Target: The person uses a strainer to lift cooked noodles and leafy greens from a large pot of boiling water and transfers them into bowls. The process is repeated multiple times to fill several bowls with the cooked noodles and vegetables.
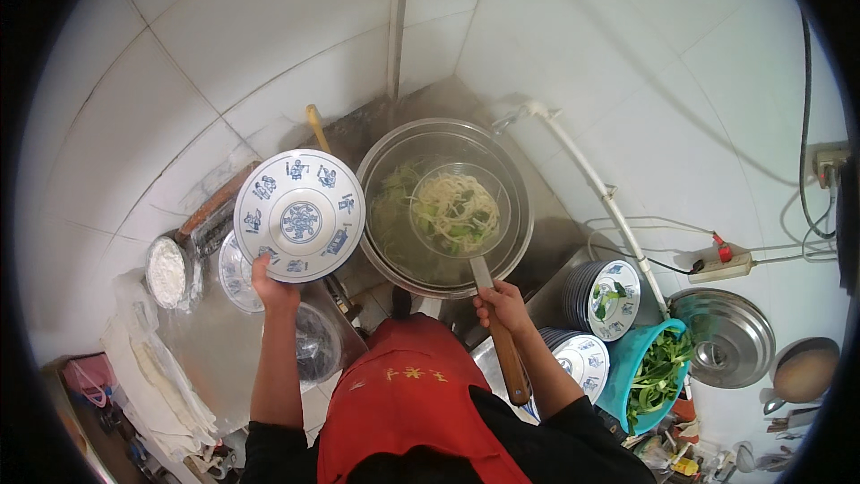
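My left hand (272, 286) grips the rim of a white bowl (349, 205) with blue printed figures, its inside turned up towards me. By its wooden handle, my right hand (504, 307) holds a strainer ladle (482, 270) over a large steel pot (527, 222). Noodles (463, 205) with green leaves lie in the strainer's basket. Cloudy broth (396, 242) with more greens fills the pot around it, and steam blurs the surface. The bowl is just left of the pot's rim; whether they touch, I cannot tell.
Stacked patterned bowls (578, 296) stand at right, beside a turquoise basket (608, 376) of leafy greens (662, 376). A white pipe (605, 195) runs along the wall to a tap near the pot. At left are a bowl of white powder (166, 272) and a steel worktop (215, 363).
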The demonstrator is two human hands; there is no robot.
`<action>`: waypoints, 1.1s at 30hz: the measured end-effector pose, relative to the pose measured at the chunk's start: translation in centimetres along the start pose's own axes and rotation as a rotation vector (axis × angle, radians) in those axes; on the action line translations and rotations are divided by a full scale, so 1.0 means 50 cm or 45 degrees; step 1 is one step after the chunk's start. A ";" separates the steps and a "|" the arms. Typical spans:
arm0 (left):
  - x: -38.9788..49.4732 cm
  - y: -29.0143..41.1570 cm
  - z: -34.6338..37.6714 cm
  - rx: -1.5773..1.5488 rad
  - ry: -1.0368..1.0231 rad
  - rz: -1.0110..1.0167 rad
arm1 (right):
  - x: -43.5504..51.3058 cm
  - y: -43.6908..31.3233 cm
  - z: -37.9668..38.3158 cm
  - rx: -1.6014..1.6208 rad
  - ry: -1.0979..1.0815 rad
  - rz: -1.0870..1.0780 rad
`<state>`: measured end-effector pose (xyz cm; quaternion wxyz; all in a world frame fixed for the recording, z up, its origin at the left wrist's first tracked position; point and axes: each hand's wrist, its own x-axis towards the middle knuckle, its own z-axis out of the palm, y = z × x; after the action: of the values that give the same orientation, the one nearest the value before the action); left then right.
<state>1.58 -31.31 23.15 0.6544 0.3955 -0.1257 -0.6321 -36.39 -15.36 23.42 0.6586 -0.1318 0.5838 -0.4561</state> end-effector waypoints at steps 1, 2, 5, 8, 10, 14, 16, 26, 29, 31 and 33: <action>-0.004 -0.008 -0.011 0.033 0.027 -0.018 | -0.003 0.004 -0.003 0.010 0.005 0.020; -0.001 -0.022 -0.031 0.044 0.006 -0.029 | -0.009 0.005 -0.008 -0.008 0.029 0.032; 0.028 -0.069 -0.094 0.083 -0.070 -0.063 | -0.033 -0.014 -0.001 -0.066 0.067 0.028; 0.042 -0.106 -0.095 0.150 -0.112 -0.060 | -0.066 -0.058 0.012 -0.151 0.066 -0.051; 0.028 -0.149 -0.030 0.224 -0.080 0.025 | -0.094 -0.092 0.022 -0.222 0.065 -0.115; 0.000 -0.196 0.080 0.205 -0.064 -0.130 | -0.137 -0.136 0.072 -0.333 0.031 -0.197; -0.010 -0.218 0.120 0.112 -0.166 -0.171 | -0.146 -0.138 0.111 -0.425 0.051 -0.291; -0.035 -0.216 0.225 -0.079 -0.333 -0.255 | -0.145 -0.132 0.163 -0.928 0.384 -0.729; -0.047 -0.199 0.233 -0.155 -0.284 -0.358 | -0.150 -0.111 0.152 -1.167 0.452 -0.929; -0.042 -0.190 0.231 -0.222 -0.295 -0.415 | -0.164 -0.118 0.163 -1.267 0.470 -1.054; -0.034 -0.189 0.231 -0.187 -0.324 -0.378 | -0.178 -0.138 0.179 -1.320 0.467 -1.081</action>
<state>-13.29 -32.84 24.89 0.5601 0.2779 -0.1013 -0.7738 -30.62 -15.66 36.58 0.1658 -0.5672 0.7261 -0.3514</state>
